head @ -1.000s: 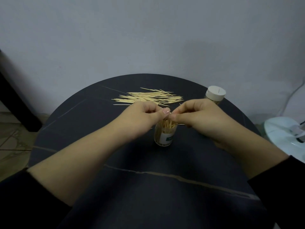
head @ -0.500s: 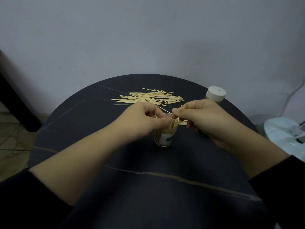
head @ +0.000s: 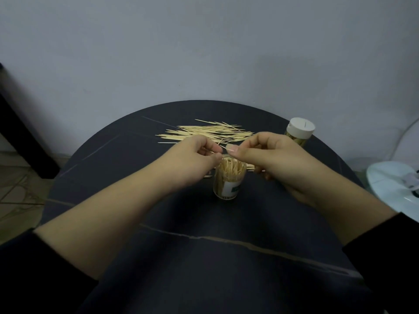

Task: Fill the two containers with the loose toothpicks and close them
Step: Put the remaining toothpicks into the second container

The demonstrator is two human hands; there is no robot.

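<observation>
Clear plastic open container [head: 229, 177] stands upright at the centre of the table [head: 204, 268], lid off, packed with toothpicks standing on end. Both hands are just above and behind its mouth. Left hand [head: 195, 159] has its fingers curled, with thumb and forefinger pinched on 1 thin toothpick [head: 222, 146] that spans the gap between the hands. Right hand [head: 269, 155] is also curled, thumb pressed against forefinger at the other end of that toothpick; how firmly it grips cannot be told.

Loose toothpicks [head: 210, 133] lie in a flat heap on the far side of the table, behind the hands and partly hidden by them. A few strays [head: 250, 167] lie beside the open container, under the right hand. Closed container [head: 299, 131] stands upright at the far right edge, well apart from the open one, fitted with a white lid that bears 1 small dark mark.

The table is round and dark, crossed by pale veins. Behind it is a plain grey wall [head: 204, 53]. A dark piece of furniture [head: 22, 137] stands at the left on a tiled floor [head: 18, 189]; a white round object [head: 390, 189] sits at the right. Black sleeves [head: 34, 268] cover the upper forearms.

The open container carries a white label with a green patch; its writing cannot be read.
</observation>
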